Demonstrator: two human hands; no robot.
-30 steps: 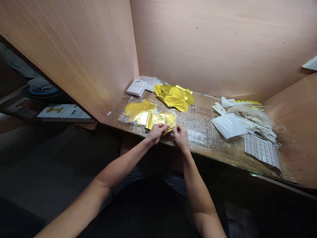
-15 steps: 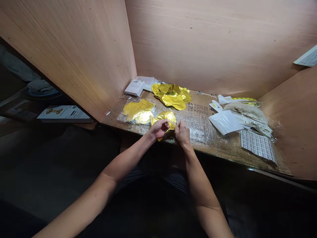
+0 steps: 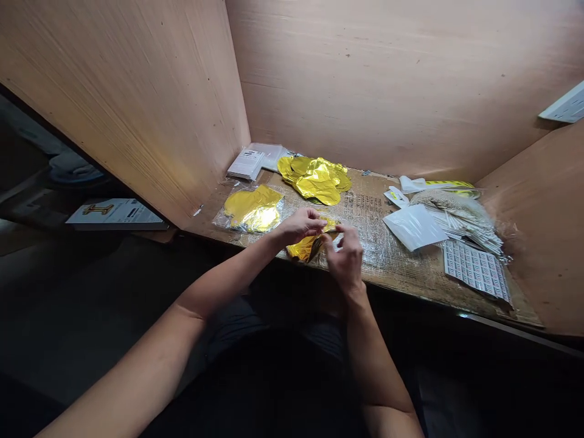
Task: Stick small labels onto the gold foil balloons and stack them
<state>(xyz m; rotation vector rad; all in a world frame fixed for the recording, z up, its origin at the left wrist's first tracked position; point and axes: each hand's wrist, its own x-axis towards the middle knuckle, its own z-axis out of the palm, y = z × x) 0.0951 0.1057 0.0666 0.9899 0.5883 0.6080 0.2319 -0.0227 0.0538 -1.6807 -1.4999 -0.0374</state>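
At far left, beyond the wooden partition, a card printed with a gold letter I lies on a lower surface. On the tabletop, which is cardboard under clear plastic, a clear plastic bag of flat gold foil sits near the left partition. Two white packets lie in the far left corner, and a heap of gold foil balloons, too overlapped to count, lies against the far wall.

One crumpled gold foil balloon is held just above the near edge of the tabletop, its long axis running from near left up to far right. The left hand has a closed grip, its fingers curled over the foil's far end. The right hand is also closed, pinching the foil right beside the left fingertips.

To the right lie one white paper sheet, one bagged bundle of white sticks and one sheet of small printed labels near the right partition. A yellow-striped strip lies along the far wall.
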